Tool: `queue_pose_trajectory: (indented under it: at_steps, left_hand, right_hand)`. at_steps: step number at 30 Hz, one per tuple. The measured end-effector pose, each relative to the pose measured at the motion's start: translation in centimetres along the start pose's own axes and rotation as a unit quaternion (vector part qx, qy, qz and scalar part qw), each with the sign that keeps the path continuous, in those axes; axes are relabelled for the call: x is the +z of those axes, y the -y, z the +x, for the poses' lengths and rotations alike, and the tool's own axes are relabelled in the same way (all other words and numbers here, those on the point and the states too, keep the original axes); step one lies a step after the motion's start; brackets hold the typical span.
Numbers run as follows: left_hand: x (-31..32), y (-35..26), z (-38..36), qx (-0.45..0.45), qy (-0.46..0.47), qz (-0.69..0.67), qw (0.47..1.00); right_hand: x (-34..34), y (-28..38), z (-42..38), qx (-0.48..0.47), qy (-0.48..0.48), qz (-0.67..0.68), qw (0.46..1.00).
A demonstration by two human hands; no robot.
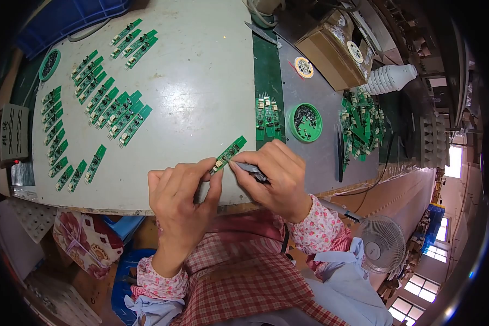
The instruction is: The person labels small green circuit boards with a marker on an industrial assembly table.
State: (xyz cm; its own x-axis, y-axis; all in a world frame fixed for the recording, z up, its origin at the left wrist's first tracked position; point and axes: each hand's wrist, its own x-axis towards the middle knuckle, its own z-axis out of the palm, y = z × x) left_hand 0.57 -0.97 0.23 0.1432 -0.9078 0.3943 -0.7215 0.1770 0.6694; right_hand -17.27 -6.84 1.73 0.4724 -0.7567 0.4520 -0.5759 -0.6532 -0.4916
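Note:
Near the table's front edge, my left hand [186, 187] pinches the lower end of a small green circuit board [231, 151], which tilts up to the right. My right hand [271, 173] is closed round a dark grey tool [250, 169], perhaps tweezers; its fingertips touch the board's right side. Part of the tool is hidden in the palm. Rows of similar green boards [117, 111] lie on the grey table at the left. A few more boards [268, 117] sit on the green strip, next to a green dish [305, 123] of small dark parts.
A heap of boards [363, 125] lies at the right beside black tweezers [340, 152]. Behind are a cardboard box [334, 51] and white stacked cups [388, 79]. A blue bin [65, 22] and another green dish [50, 64] are at upper left. A fan [382, 244] stands lower right.

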Motion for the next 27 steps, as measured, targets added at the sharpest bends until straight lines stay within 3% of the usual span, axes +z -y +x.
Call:
queue_pose_trajectory:
  at_steps: [10,27]
  left_hand:
    - [0.24,-0.07,0.01,-0.002,-0.018,-0.004,1.000]
    - [0.53,0.01,-0.12,0.004,-0.030,0.012,0.999]
  right_hand:
    - [-0.15,0.13,-0.08,0.069,-0.033,0.070,0.995]
    - [0.60,0.08,0.22,0.014,-0.027,0.003,1.000]
